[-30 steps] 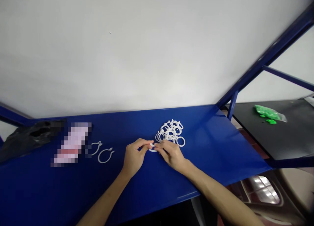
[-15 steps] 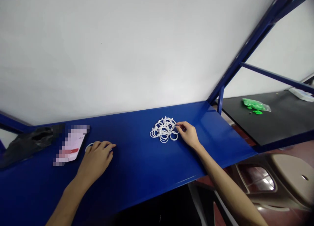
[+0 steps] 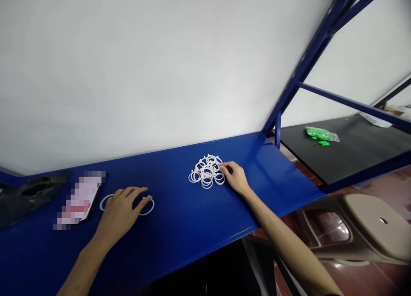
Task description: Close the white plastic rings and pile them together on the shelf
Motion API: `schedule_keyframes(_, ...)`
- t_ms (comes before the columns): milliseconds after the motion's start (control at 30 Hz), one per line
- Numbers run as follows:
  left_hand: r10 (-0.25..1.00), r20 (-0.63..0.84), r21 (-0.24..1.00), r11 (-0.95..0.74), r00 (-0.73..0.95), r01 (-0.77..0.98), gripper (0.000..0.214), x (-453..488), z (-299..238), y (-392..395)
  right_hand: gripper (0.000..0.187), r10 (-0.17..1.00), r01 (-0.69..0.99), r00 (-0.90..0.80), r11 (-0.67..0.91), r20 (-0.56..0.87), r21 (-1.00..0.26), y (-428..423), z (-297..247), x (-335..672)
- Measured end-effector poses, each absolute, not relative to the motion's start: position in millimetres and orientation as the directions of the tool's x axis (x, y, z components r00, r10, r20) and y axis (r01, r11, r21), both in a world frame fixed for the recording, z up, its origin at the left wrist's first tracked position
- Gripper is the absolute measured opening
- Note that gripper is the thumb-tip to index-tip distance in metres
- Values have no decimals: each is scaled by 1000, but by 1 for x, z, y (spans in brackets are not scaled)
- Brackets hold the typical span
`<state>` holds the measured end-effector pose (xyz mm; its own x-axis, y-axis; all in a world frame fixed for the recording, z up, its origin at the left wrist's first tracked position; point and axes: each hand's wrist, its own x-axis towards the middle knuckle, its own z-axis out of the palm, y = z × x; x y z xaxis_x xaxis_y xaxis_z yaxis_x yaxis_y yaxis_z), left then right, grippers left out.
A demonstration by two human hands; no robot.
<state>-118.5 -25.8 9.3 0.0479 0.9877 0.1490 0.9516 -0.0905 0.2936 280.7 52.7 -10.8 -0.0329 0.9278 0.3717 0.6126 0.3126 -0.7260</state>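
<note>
On the blue tabletop [image 3: 180,219] lies a heap of white plastic rings [image 3: 207,172], several of them with small knobs. My right hand [image 3: 236,177] is at the heap's right edge, thumb and fingertips pinched together on a ring there. Farther left, my left hand [image 3: 122,210] hovers low with fingers stretched out and thumb apart. Beneath its thumb and fingertips rests one white ring [image 3: 148,211]. Another white ring [image 3: 103,202] shows behind the knuckles, partly hidden by the hand.
Left of the left hand is a phone [image 3: 78,199], blurred out in part, with a black plastic bag [image 3: 28,197] beyond it. A blue metal frame [image 3: 298,78] rises at right. Past it, a black table [image 3: 346,150] holds a bag of green pieces [image 3: 321,134]. A beige stool [image 3: 379,219] stands below.
The view has shifted a little to the right. My left hand has spread its fingers, and a ring now lies exposed under its thumb. My right hand stays at the heap's edge.
</note>
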Motion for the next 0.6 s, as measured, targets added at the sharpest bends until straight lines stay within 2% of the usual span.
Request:
schedule_keyframes(100,990,143,246,-55,20,968,46,-123,3,-34,22,919,615,-16,319,394,-721,52,-10,283)
schedule_keyframes(167,988,154,248,-60,22,967,40,-124,-1,-37,22,890,630,1,353,456,-692,49,-4,282)
schedule_keyframes(267,982,189,306,-82,23,948,32,-115,1,-30,19,785,647,-57,500,617,-576,43,12,270)
schedule_keyframes(333,973,230,387,-119,29,914,30,-100,9,-18,18,716,606,-181,621,674,-497,39,25,251)
schedule_keyframes(433,947,320,532,-161,-21,831,26,-67,22,3,20,651,474,-359,745,669,-470,35,39,211)
schedule_keyframes(600,832,540,632,-300,-127,714,16,-24,22,10,28,670,402,-423,742,610,-536,30,28,164)
